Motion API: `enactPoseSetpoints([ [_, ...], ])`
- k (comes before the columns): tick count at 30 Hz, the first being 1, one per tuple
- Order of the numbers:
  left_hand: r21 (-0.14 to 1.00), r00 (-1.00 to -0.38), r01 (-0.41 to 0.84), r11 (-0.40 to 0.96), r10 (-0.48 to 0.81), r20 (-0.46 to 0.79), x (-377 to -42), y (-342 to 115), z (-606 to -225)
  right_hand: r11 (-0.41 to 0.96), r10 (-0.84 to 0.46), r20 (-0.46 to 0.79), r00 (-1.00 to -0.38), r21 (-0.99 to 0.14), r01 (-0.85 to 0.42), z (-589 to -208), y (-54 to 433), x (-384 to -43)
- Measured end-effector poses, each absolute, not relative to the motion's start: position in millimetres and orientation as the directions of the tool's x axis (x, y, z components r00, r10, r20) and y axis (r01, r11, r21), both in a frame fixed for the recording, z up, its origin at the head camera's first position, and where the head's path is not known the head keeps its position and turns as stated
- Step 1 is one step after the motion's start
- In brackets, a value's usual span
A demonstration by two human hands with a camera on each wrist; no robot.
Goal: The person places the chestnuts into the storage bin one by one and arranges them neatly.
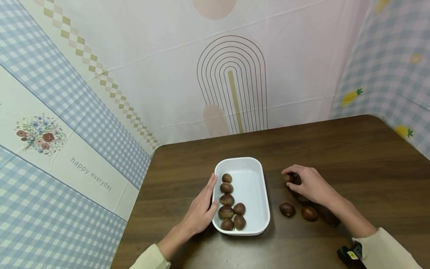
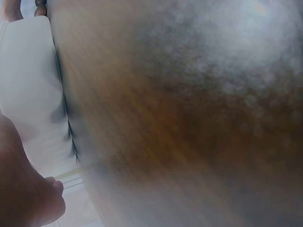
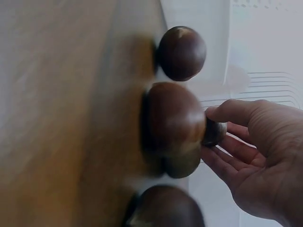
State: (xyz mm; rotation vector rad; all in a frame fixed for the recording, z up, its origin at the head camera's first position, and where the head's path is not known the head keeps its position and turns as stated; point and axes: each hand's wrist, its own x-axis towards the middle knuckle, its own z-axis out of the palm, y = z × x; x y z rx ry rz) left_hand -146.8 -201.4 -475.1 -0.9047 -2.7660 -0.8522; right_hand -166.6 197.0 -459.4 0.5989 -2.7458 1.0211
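Observation:
A white rectangular dish lies on the table, with several brown chestnuts in it, mostly lined along its left side. My left hand rests with straight fingers against the dish's left wall; the left wrist view shows part of that hand by the white wall. To the right of the dish, my right hand pinches a chestnut between thumb and fingers. Loose chestnuts lie near and under this hand, among them one chestnut nearest the dish and a reddish chestnut beside it.
The dark wooden table reaches back to a patterned cloth hung behind it. Checked cloth borders the left side. A black device sits at the right wrist by the pale sleeve.

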Motion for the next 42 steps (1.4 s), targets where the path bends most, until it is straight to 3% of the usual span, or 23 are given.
enactPoseSetpoints([
  [24,0.478,-0.819,0.57,0.668,0.512,0.26,-147,-202,-476,0.566,-0.362,0.309,-0.879,-0.677,-0.471,-424,150,-169],
  [42,0.477,-0.825,0.561,0.677,0.506,0.252,-147,-202,-476,0.507,-0.425,0.336,-0.841,-0.681,-0.528,-425,117,-170],
])
